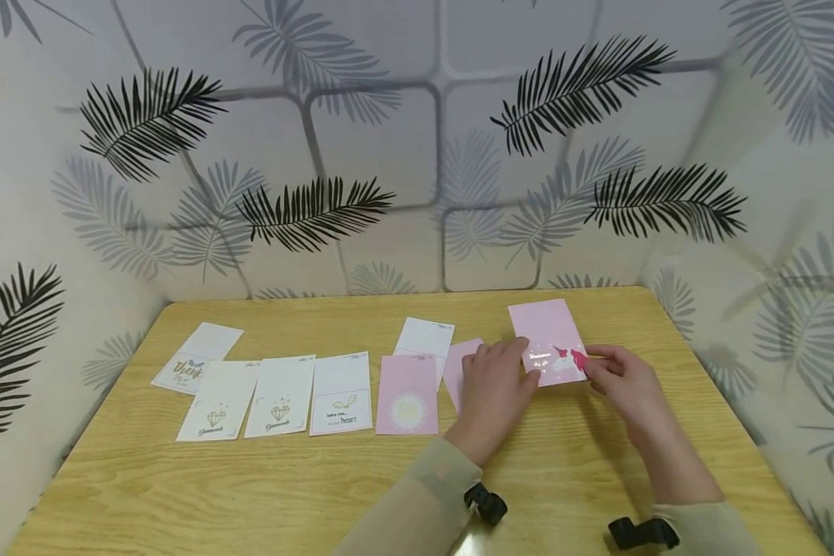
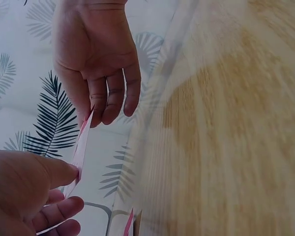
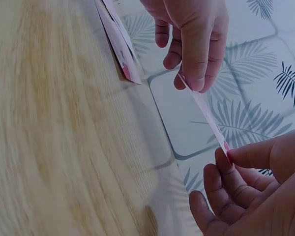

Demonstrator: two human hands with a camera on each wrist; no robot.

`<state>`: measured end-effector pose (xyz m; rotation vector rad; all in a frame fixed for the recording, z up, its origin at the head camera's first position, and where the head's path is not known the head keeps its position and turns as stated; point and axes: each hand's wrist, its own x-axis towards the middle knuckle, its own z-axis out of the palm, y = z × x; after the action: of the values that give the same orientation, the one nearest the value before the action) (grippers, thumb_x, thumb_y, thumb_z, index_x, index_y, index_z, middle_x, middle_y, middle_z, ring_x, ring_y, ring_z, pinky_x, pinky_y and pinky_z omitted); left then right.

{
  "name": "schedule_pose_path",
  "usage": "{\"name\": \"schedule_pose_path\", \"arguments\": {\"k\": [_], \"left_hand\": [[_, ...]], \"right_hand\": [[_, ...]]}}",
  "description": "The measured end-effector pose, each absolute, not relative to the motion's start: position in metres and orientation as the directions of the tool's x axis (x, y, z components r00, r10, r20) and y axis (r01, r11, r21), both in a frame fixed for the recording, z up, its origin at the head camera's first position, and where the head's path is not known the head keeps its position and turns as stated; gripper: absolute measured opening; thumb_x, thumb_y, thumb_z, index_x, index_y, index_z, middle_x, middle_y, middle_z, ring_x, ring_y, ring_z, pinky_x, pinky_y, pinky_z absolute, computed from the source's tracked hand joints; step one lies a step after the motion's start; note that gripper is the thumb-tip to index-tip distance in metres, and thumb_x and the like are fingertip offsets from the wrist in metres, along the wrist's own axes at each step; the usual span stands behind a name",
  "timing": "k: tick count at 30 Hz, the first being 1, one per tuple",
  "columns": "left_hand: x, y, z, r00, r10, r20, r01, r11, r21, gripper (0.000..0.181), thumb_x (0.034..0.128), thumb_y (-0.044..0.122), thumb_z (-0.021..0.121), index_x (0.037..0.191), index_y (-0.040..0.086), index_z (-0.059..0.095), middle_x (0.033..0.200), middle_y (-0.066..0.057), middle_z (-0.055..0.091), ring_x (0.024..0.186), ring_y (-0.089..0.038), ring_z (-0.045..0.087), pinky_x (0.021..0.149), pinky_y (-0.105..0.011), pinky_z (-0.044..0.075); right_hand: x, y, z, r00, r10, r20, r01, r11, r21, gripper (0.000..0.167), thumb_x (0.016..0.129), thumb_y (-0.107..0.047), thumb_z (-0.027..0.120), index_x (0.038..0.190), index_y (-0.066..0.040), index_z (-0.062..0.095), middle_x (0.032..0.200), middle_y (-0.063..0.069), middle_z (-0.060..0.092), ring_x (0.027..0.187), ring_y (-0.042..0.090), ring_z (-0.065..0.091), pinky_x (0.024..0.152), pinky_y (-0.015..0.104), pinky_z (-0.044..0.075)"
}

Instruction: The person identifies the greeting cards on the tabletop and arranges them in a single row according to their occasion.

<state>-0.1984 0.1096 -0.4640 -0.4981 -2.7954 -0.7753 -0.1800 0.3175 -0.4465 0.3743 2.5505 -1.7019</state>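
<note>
A pink unicorn card (image 1: pixel 549 336) is held up above the right part of the table. My left hand (image 1: pixel 495 394) pinches its left edge between thumb and fingers. The right edge is pinched by my right hand (image 1: pixel 622 386), thumb and index finger together. Seen nearly edge-on in the left wrist view, the card (image 2: pixel 79 155) spans the gap between both hands. The right wrist view also shows the card (image 3: pixel 206 115) as a thin strip, its face hidden. Partly behind my left hand lies another pink card (image 1: pixel 455 371).
Several cards lie in a row to the left: a pink card with a pale round motif (image 1: pixel 406 394), a winged-heart card (image 1: pixel 340 394), two diamond cards (image 1: pixel 278 398) and a thank-you card (image 1: pixel 201 355). A white card (image 1: pixel 424 340) lies partly under the pink one. Leaf-patterned cloth (image 1: pixel 403 154) surrounds the wooden table (image 1: pixel 250 494).
</note>
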Motion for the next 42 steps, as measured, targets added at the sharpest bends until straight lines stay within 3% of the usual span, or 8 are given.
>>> {"name": "schedule_pose_path", "arguments": {"k": [8,17,21,29,38,42], "left_hand": [[-0.205,0.125,-0.460,-0.924,0.315,0.214,0.379,0.826,0.418,0.055,0.1027,0.043,0.080,0.151,0.023,0.066,0.143,0.006,0.071,0.123,-0.021,0.065,0.100,-0.042,0.044],[-0.211,0.147,-0.465,-0.904,0.371,0.212,0.424,0.846,0.323,0.056,0.1002,0.046,0.083,0.150,0.027,0.066,0.139,0.009,0.072,0.124,-0.018,0.067,0.100,-0.042,0.043],[-0.211,0.156,-0.464,-0.897,0.395,0.201,0.440,0.847,0.298,0.052,0.1009,0.046,0.082,0.147,0.028,0.067,0.135,0.010,0.073,0.122,-0.016,0.067,0.102,-0.042,0.043],[-0.216,0.173,-0.471,-0.883,0.432,0.181,0.464,0.859,0.216,0.037,0.1018,0.047,0.080,0.133,0.029,0.070,0.128,0.013,0.074,0.117,-0.014,0.067,0.102,-0.042,0.042],[-0.217,0.189,-0.472,-0.875,0.454,0.170,0.481,0.858,0.181,0.025,0.1040,0.047,0.076,0.122,0.030,0.071,0.123,0.015,0.076,0.116,-0.012,0.068,0.104,-0.043,0.042],[-0.215,0.193,-0.474,-0.870,0.469,0.155,0.491,0.852,0.181,0.027,0.1051,0.047,0.074,0.127,0.031,0.073,0.128,0.016,0.076,0.123,-0.012,0.067,0.113,-0.048,0.040]], "right_hand": [[-0.185,0.332,-0.445,-0.972,0.172,-0.160,0.213,0.357,-0.909,0.045,0.115,-0.010,0.057,0.154,0.010,0.050,0.123,0.021,0.072,0.094,0.011,0.071,0.086,0.026,0.062],[-0.187,0.353,-0.447,-0.967,0.194,-0.163,0.222,0.339,-0.914,0.045,0.114,-0.006,0.056,0.152,0.015,0.047,0.104,0.004,0.074,0.084,0.006,0.069,0.080,0.026,0.062],[-0.188,0.364,-0.449,-0.962,0.206,-0.177,0.240,0.342,-0.909,0.047,0.114,-0.007,0.057,0.154,0.014,0.046,0.103,0.002,0.074,0.083,0.007,0.071,0.079,0.025,0.062],[-0.190,0.380,-0.457,-0.946,0.272,-0.176,0.289,0.465,-0.837,0.047,0.113,-0.016,0.060,0.152,0.010,0.053,0.125,0.024,0.072,0.098,0.014,0.066,0.077,0.017,0.051],[-0.192,0.396,-0.463,-0.947,0.295,-0.127,0.267,0.502,-0.823,0.047,0.109,-0.012,0.065,0.148,0.013,0.054,0.105,0.010,0.074,0.082,0.007,0.062,0.069,0.022,0.051],[-0.192,0.401,-0.464,-0.948,0.293,-0.123,0.262,0.499,-0.826,0.047,0.109,-0.010,0.066,0.147,0.015,0.053,0.102,0.008,0.074,0.079,0.005,0.062,0.068,0.023,0.050]]}}
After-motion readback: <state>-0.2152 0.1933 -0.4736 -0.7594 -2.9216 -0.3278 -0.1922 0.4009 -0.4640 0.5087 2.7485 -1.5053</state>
